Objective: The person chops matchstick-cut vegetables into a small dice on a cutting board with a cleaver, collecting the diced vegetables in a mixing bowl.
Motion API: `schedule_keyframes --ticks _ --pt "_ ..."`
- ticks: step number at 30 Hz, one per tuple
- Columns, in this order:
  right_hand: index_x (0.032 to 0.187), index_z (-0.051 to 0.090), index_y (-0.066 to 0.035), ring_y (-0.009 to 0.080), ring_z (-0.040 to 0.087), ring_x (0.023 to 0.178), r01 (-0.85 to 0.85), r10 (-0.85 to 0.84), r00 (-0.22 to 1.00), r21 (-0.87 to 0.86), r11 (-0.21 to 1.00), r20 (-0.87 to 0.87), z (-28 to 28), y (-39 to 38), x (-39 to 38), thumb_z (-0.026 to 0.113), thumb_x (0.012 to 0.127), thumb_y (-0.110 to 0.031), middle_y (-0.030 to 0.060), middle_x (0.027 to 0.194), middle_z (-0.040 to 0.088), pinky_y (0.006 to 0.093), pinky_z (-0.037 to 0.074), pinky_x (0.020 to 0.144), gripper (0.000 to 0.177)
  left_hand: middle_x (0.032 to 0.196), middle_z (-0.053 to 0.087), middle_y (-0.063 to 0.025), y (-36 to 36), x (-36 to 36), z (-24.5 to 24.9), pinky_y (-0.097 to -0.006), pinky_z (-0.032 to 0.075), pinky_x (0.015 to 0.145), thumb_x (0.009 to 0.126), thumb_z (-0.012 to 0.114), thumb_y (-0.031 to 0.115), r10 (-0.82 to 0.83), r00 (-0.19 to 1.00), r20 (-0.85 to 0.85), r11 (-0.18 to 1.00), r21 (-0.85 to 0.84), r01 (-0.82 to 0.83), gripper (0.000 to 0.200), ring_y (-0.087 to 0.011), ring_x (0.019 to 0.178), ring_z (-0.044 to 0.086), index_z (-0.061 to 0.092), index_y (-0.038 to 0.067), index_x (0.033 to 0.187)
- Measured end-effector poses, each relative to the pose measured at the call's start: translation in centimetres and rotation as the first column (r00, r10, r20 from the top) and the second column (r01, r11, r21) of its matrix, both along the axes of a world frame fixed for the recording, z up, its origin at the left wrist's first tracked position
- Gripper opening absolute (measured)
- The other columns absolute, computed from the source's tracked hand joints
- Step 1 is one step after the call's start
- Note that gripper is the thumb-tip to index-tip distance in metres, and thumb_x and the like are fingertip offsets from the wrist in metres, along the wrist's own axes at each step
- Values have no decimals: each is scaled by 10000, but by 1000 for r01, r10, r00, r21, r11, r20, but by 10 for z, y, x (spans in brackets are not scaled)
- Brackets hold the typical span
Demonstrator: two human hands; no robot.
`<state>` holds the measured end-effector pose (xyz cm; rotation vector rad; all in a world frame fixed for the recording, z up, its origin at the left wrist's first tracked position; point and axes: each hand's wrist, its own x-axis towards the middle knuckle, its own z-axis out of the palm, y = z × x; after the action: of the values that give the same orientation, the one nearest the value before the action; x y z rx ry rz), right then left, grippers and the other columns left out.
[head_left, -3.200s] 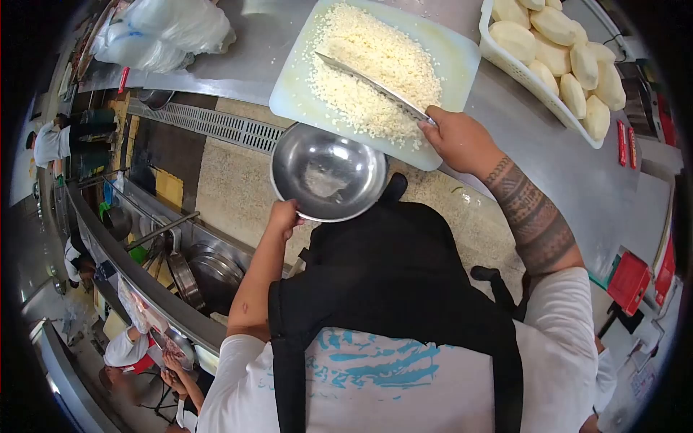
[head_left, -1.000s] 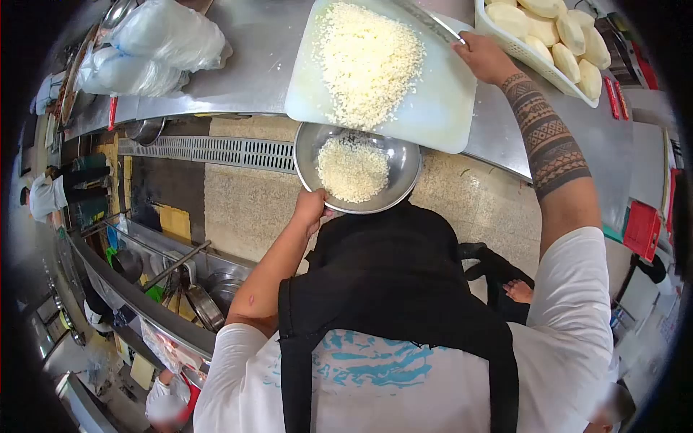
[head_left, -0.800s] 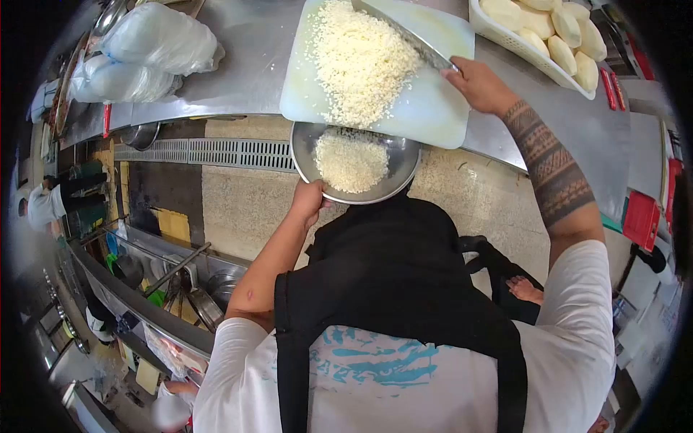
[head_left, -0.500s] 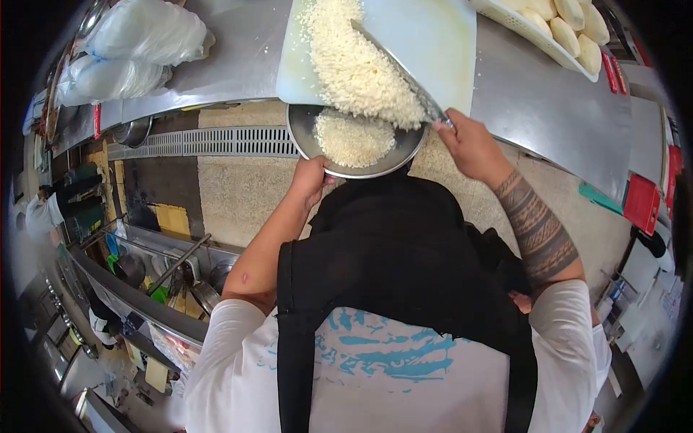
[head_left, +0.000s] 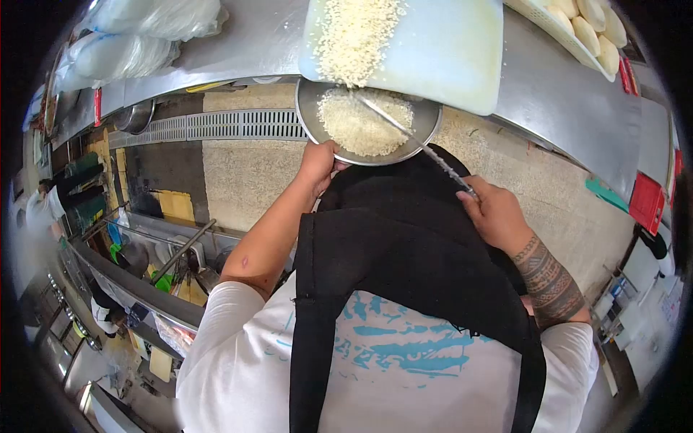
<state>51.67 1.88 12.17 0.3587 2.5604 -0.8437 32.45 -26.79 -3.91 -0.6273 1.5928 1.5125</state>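
My left hand (head_left: pixel 318 167) grips the near left rim of a round metal bowl (head_left: pixel 309 108), held under the table's front edge. A heap of finely chopped pale food (head_left: pixel 361 128) lies inside it. Above, a white cutting board (head_left: pixel 447 54) overhangs the edge a little, and more of the chopped pieces (head_left: pixel 354 43) are spread on its left part down to the bowl. In my right hand (head_left: pixel 497 215) is the handle of a knife (head_left: pixel 415 137), its blade seen nearly edge-on, slanting over the bowl with the tip by the board's front edge.
On the steel table (head_left: pixel 563 101), a white basket (head_left: pixel 559 35) of peeled pale pieces (head_left: pixel 586 35) stands at right, and filled clear plastic bags (head_left: pixel 119 61) lie at left. A floor grate (head_left: pixel 224 125) runs below. Another person (head_left: pixel 47 206) is at far left.
The knife has come down off the board toward me, over the bowl. Much of the chopped food has left the board's front part, and the bowl's heap is larger.
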Motion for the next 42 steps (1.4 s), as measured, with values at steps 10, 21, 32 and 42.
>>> schedule_keyframes --ticks 10,21,32,42 --pt "1199 632 -1 491 673 946 120 -61 937 154 981 -344 -30 163 -204 557 1081 -401 291 955 692 540 524 808 424 813 585 -104 -3 -4 -18 -344 449 485 843 535 -13 76 993 -88 994 -72 -82 331 -208 604 577 545 -80 1167" --pt "1248 633 -58 430 695 1037 -268 351 893 296 917 -281 -50 179 -403 521 1066 -370 214 1077 739 544 546 900 379 882 677 -104 13 14 -13 -297 469 445 887 553 38 282 959 -12 932 -234 -277 359 -188 581 613 611 -25 1236" --pt "1224 653 -106 381 724 922 -834 878 462 274 479 -127 -37 123 -421 559 1064 -382 155 911 744 524 552 854 333 801 673 -143 28 34 -17 -314 460 407 877 547 21 386 917 -95 883 -248 -398 311 -211 530 623 609 -92 1160" --pt "1244 652 -99 427 699 917 -512 589 730 294 807 -347 -49 190 -380 562 1060 -405 206 921 728 544 536 809 368 860 629 -114 8 29 -26 -309 452 446 841 557 49 295 954 -49 935 -190 -299 463 -202 566 574 551 -32 1297"
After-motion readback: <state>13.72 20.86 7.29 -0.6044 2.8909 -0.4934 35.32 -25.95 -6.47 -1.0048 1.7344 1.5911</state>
